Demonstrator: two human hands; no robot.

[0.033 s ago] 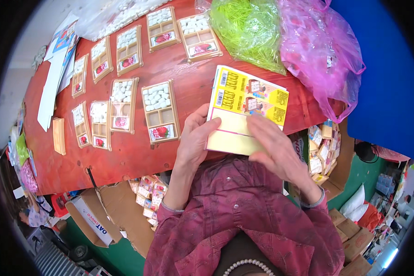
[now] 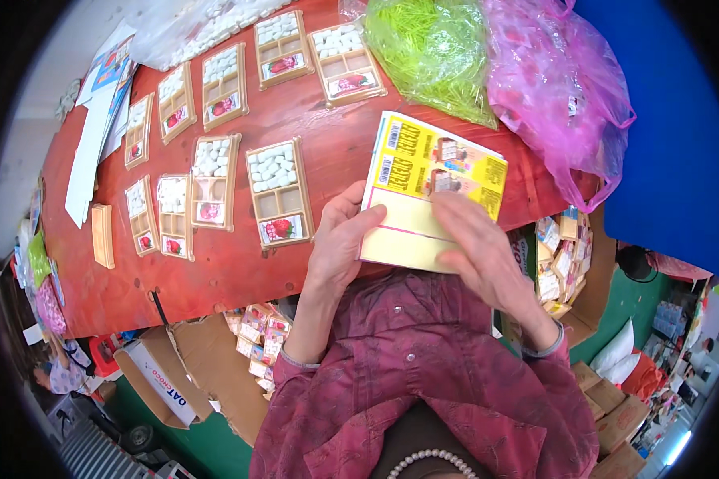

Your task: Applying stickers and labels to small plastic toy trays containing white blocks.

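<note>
A stack of printed cardboard sheets [image 2: 403,206], yellow with small pictures on its far part and pale yellow on its near part, is held over the table's near edge. My left hand [image 2: 339,239] grips it by the left edge, thumb on top and fingers underneath. Across its right side lies my right hand [image 2: 483,251], fingers stretched out and touching the top sheet. To the left of my hands, a tan compartment tray [image 2: 280,195] holds white pieces and a strawberry-pictured packet. Several similar trays, including one [image 2: 212,180] just left of it, stand in rows.
A bag of lime-green strips [image 2: 431,56] and a pink plastic bag [image 2: 555,88] occupy the far right of the red table [image 2: 311,120]. Stacked empty trays [image 2: 102,235] and paper sheets [image 2: 96,160] are at left. Cardboard boxes [image 2: 216,375] with small packs stand below the table.
The stack of sheets has tilted slightly and shifted a little to the right. My right hand has moved slightly with it; the trays are unchanged.
</note>
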